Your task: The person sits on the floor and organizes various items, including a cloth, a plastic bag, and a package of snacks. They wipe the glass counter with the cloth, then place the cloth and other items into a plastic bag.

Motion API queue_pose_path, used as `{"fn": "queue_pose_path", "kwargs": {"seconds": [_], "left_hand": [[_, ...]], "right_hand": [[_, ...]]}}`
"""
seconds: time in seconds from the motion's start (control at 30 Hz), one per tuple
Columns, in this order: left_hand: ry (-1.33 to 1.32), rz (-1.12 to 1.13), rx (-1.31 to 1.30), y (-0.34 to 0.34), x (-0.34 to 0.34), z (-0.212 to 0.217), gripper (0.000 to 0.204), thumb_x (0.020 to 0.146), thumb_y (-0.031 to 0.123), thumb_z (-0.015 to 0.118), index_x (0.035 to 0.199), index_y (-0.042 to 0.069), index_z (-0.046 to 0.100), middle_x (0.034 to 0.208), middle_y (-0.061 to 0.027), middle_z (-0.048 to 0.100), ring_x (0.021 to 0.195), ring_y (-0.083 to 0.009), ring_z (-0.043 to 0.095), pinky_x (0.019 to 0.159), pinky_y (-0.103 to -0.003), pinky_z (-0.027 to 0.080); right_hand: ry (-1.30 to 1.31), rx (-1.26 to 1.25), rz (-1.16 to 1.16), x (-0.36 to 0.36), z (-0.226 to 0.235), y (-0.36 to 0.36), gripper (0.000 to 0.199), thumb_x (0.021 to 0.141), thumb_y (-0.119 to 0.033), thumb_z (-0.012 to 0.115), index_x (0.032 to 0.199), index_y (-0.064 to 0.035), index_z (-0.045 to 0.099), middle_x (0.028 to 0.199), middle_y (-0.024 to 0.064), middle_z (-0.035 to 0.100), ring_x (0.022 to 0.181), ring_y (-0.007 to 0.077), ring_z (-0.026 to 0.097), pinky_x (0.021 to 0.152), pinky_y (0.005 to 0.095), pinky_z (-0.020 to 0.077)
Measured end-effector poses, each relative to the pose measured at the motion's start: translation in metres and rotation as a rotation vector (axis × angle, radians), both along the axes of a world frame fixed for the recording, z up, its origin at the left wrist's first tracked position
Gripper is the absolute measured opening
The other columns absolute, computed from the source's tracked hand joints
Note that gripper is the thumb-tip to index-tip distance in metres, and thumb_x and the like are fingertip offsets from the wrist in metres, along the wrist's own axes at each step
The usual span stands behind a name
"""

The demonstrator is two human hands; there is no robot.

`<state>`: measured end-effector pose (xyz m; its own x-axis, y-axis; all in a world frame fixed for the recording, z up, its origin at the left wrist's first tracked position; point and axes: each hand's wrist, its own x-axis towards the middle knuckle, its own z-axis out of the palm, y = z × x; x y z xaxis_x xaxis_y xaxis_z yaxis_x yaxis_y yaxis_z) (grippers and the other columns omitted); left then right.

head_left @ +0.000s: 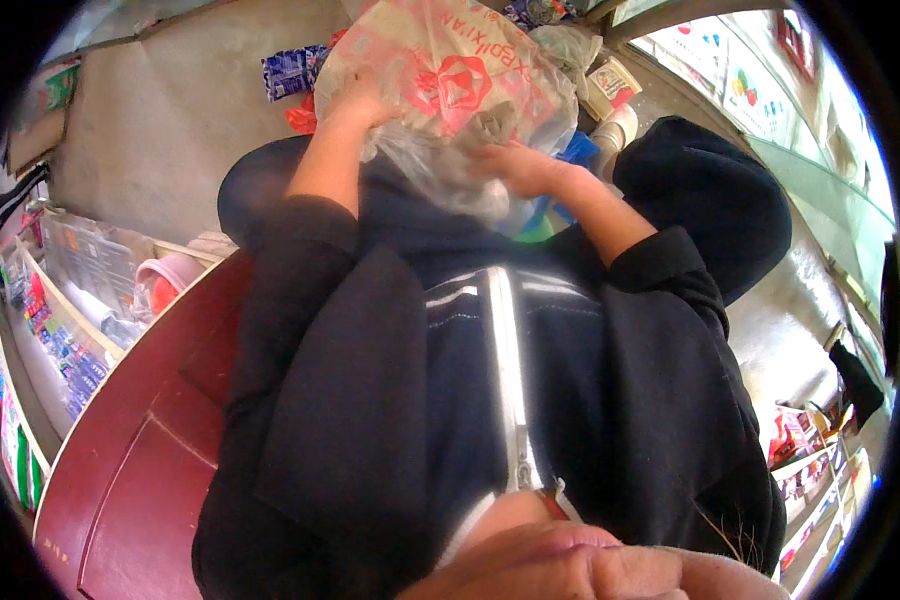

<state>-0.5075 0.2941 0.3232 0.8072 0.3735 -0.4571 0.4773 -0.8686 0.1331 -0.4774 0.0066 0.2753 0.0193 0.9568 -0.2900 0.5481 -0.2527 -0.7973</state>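
A translucent plastic bag (545,95) with red print lies spread over my lap, its film crumpled toward me. At its left edge is my left hand (362,100), closed on the film, with the fingertips partly hidden by it. My right hand (518,167) pinches a bunched, greyish part of the bag near its lower middle. Beneath the bag, a bit of blue and green plastic (538,228) shows beside my right wrist. What the bag holds, if anything, I cannot make out.
Dark blue packets (292,73) lie beyond my left hand. A small cream carton (612,86) stands to the bag's right. I sit on a dark red seat (150,450). Shelves with packaged goods (55,340) are at left, and more packages (800,440) at lower right.
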Motion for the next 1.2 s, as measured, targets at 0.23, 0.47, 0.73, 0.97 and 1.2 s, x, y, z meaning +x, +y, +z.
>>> {"fn": "queue_pose_path", "kwargs": {"seconds": [0.23,0.47,0.73,0.97,1.2], "left_hand": [[-0.007,0.162,-0.123,0.011,-0.012,0.014,0.049,0.071,0.011,0.064,0.117,0.003,0.05,0.118,-0.0194,0.056,0.11,-0.0339,0.054,0.09,-0.04,0.044],[-0.401,0.032,-0.076,-0.046,-0.049,0.073,0.031,0.074,0.006,0.057,0.105,0.003,0.057,0.095,-0.0187,0.063,0.093,-0.0376,0.059,0.081,-0.042,0.047],[-0.075,-0.201,-0.125,-0.093,-0.078,0.08,0.021,0.077,0.002,0.053,0.097,0.001,0.058,0.096,-0.0188,0.06,0.086,-0.0389,0.06,0.074,-0.046,0.049],[-0.075,-0.28,-0.277,-0.091,-0.085,0.061,0.024,0.074,-0.003,0.051,0.095,0.003,0.063,0.095,-0.0164,0.062,0.088,-0.0359,0.061,0.077,-0.043,0.048],[0.006,-0.347,-0.318,-0.097,-0.073,0.044,0.022,0.076,0.001,0.051,0.096,0.002,0.061,0.093,-0.0204,0.061,0.087,-0.0383,0.061,0.076,-0.044,0.048]], "right_hand": [[0.474,-0.387,-0.527,0.054,0.001,-0.014,0.041,0.078,-0.013,0.05,0.118,-0.0104,0.06,0.107,0.0147,0.064,0.1,0.0237,0.058,0.088,0.0345,0.0454],[0.649,0.131,-1.299,0.092,0.093,0.018,0.041,0.081,-0.01,0.045,0.121,-0.007,0.055,0.107,0.0053,0.06,0.095,0.0165,0.058,0.08,0.0307,0.0462],[-0.598,0.549,-0.272,0.012,0.065,0.106,0.049,0.07,-0.007,0.06,0.117,-0.0211,0.059,0.129,0.0022,0.051,0.112,0.0289,0.05,0.097,0.0419,0.0396],[-0.701,0.194,-0.603,0.104,0.002,0.09,0.043,0.074,-0.014,0.064,0.116,-0.02,0.058,0.132,0.0024,0.047,0.113,0.03,0.049,0.096,0.0437,0.0406],[-0.444,0.151,-0.828,0.099,-0.003,0.107,0.036,0.076,-0.017,0.059,0.112,-0.008,0.058,0.118,0.0117,0.055,0.104,0.0342,0.053,0.091,0.0414,0.0439]]}}
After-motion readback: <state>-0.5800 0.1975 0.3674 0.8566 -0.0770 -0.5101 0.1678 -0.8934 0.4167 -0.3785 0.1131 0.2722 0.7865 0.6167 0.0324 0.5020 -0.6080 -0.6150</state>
